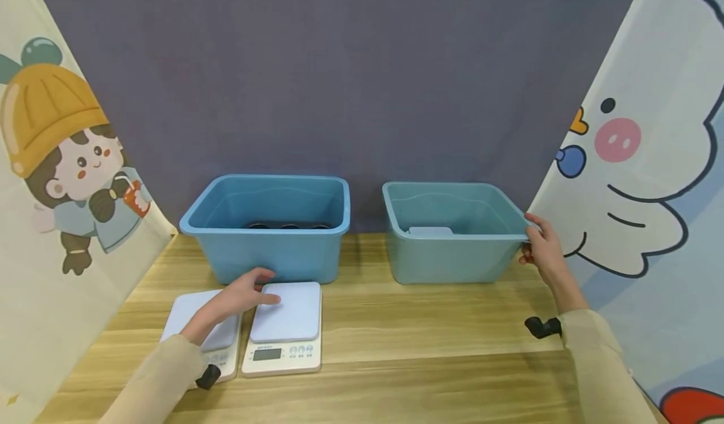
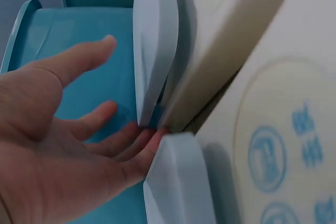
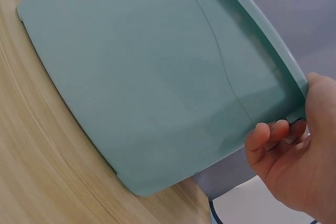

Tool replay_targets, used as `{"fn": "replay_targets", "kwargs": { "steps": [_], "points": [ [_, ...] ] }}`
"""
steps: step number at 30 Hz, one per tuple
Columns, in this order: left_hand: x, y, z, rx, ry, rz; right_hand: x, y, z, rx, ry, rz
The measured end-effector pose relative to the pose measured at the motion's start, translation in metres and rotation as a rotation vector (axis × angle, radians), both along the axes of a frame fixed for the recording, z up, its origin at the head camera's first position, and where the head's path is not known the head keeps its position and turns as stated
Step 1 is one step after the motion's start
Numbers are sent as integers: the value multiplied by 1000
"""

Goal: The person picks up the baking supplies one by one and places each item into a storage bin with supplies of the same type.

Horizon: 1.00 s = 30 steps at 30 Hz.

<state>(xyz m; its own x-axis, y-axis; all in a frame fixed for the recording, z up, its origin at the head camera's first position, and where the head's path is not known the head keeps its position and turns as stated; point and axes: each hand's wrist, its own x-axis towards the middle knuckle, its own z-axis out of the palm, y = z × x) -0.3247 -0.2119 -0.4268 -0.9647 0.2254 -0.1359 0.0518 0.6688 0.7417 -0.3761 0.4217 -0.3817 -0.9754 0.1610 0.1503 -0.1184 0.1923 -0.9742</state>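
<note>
Two white kitchen scales stand side by side before a blue plastic bin [image 1: 271,254]. My left hand [image 1: 243,293] is over the back of the right-hand scale [image 1: 285,314], beside the left-hand scale [image 1: 195,317]. In the left wrist view its thumb is spread away, and the fingertips [image 2: 144,142] reach the gap between the scales' plates; whether they press on either is unclear. My right hand [image 1: 544,248] grips the right rim of a green plastic bin [image 1: 447,260], fingers curled beneath it, as the right wrist view shows [image 3: 294,156].
Dark round-topped items [image 1: 288,226] sit low in the blue bin, mostly hidden by its front wall. A pale flat object [image 1: 431,230] lies in the green bin. A wooden table [image 1: 407,330] carries everything, with a dark grey curtain [image 1: 362,85] behind and printed cloths at both sides.
</note>
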Motion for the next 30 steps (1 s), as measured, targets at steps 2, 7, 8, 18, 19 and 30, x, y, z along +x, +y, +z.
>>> {"fn": "replay_targets", "kwargs": {
  "steps": [2, 7, 8, 18, 19, 30],
  "points": [
    [-1, 3, -1, -42, 15, -2, 0, 0, 0, -3, 0, 3],
    [-4, 10, -1, -142, 27, -3, 0, -1, 0, 9, -3, -1],
    [-4, 10, -1, -156, 18, -4, 1, -1, 0, 13, -6, -1],
    [-3, 20, -5, -236, -13, -34, 1, 1, -4, 17, -10, 3],
    [-3, 21, -5, -239, -10, -32, 1, 1, -4, 9, -11, 4],
    [-3, 28, -9, -217, 4, -21, 3, -2, -1, -64, -5, 0]
  ]
}}
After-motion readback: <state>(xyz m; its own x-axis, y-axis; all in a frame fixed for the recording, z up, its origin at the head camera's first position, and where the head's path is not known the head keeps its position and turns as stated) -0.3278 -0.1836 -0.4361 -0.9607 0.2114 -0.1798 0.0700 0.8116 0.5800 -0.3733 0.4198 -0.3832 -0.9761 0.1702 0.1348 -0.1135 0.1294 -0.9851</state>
